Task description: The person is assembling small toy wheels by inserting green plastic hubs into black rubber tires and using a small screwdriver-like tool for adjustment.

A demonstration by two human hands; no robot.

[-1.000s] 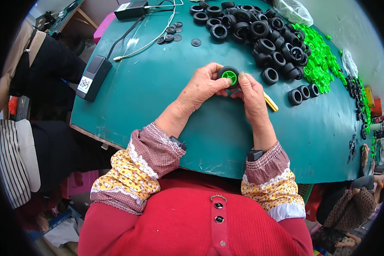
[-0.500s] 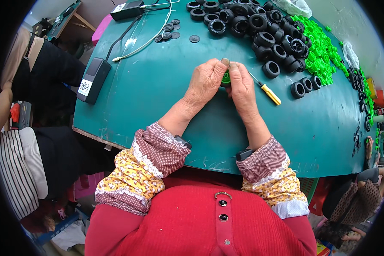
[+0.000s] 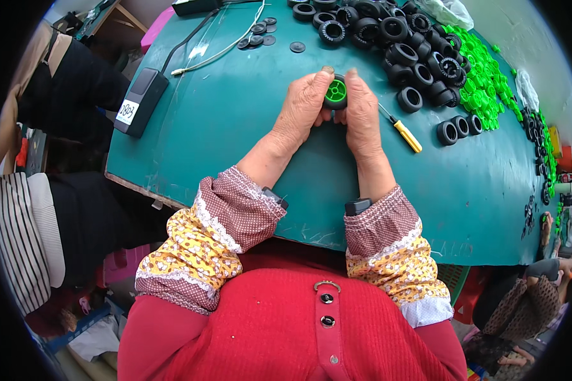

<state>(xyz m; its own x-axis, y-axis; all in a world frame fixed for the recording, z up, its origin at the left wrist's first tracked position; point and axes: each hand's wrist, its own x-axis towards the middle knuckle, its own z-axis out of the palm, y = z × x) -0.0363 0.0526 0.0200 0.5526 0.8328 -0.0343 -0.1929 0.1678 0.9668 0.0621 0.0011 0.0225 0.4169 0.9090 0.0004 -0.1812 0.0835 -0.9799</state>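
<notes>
A small toy wheel (image 3: pixel 335 93), a black tyre with a green spoked hub in it, stands upright between my hands above the table. My left hand (image 3: pixel 304 105) closes on its left side, thumb on top near the rim. My right hand (image 3: pixel 362 117) grips it from the right, thumb up and fingers curled beneath. The fingertips behind the wheel are partly hidden. Just right of my right hand lies a screwdriver (image 3: pixel 407 136) with a yellow handle. Three loose black tyres (image 3: pixel 461 128) stand in a row farther right.
On the green table (image 3: pixel 235 133), a heap of black tyres (image 3: pixel 403 54) lies at the back, beside a pile of green hubs (image 3: pixel 480 82). Black discs (image 3: pixel 256 39), a pale cable (image 3: pixel 219 60) and a black power adapter (image 3: pixel 143 101) are at left. Other people sit on both sides.
My thumbs have parted and the wheel has turned, so its green hub and black tyre show far more. Both hands still hold it. The whole view has shifted slightly.
</notes>
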